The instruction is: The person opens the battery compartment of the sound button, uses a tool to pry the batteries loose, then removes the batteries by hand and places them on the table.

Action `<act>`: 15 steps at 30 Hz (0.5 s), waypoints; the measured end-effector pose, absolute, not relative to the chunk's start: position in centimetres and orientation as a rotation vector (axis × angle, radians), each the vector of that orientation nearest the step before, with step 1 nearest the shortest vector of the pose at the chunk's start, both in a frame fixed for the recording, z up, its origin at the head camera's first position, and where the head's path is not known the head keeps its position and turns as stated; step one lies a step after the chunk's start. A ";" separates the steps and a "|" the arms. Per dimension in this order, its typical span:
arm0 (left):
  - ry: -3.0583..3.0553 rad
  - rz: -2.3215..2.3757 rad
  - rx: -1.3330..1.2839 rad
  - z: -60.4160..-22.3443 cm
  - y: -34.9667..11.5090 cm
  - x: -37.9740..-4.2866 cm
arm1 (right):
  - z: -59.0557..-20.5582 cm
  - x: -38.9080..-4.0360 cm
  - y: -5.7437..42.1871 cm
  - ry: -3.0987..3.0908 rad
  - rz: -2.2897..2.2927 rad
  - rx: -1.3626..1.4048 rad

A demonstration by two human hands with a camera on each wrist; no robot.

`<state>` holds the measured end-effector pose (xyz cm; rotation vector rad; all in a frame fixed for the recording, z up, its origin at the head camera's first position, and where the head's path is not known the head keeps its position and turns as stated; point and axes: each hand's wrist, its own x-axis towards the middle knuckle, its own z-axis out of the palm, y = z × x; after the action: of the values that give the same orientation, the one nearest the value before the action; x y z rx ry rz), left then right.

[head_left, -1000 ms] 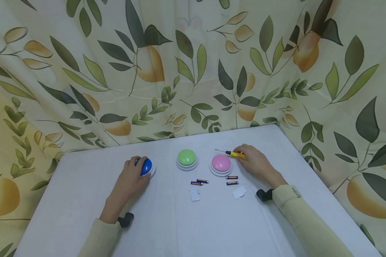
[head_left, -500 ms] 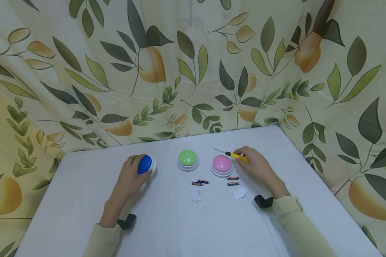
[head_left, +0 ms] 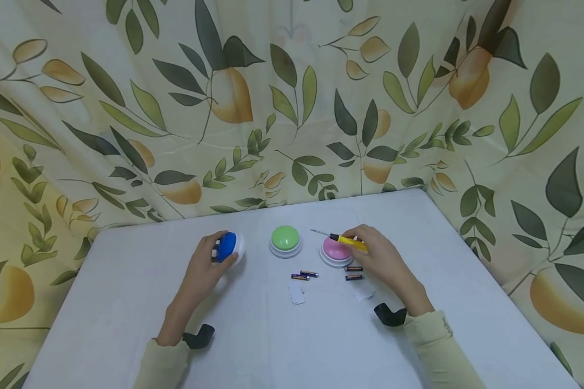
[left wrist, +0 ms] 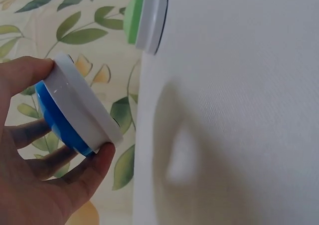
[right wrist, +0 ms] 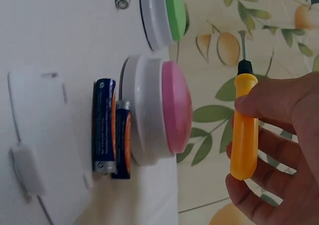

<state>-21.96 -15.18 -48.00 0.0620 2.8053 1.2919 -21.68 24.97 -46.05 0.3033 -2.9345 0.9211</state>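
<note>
My left hand grips a blue-domed push button by its white rim, thumb on one side and fingers on the other. The button is tilted and held off the table, its shadow falling on the cloth in the left wrist view. In my right hand is a yellow-handled screwdriver, pinched between thumb and fingers. Its thin metal shaft points left, above the pink push button. A green push button sits upright on the table between the two hands.
Two batteries lie in front of the pink button, and another pair of batteries below the green one. Small white covers rest nearer the front. A white cloth covers the table; a leaf-patterned curtain hangs behind.
My left hand has lifted the blue button, tilted it and shifted slightly right. My right hand has moved left with the screwdriver, which now overlaps the pink button in the head view.
</note>
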 end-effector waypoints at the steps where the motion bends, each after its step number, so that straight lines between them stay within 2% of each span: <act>1: 2.801 1.304 0.067 -48.0 -15.1 -21.9 | -45.9 -21.5 24.8 -2.930 0.912 0.315; 15: 2.491 1.799 0.165 -47.8 -13.9 -21.4 | -44.3 -19.9 22.4 -2.773 0.902 0.507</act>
<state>-21.42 -13.93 -47.80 0.1655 2.4906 1.7987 -19.88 22.39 -44.35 0.5070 -2.7731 0.9025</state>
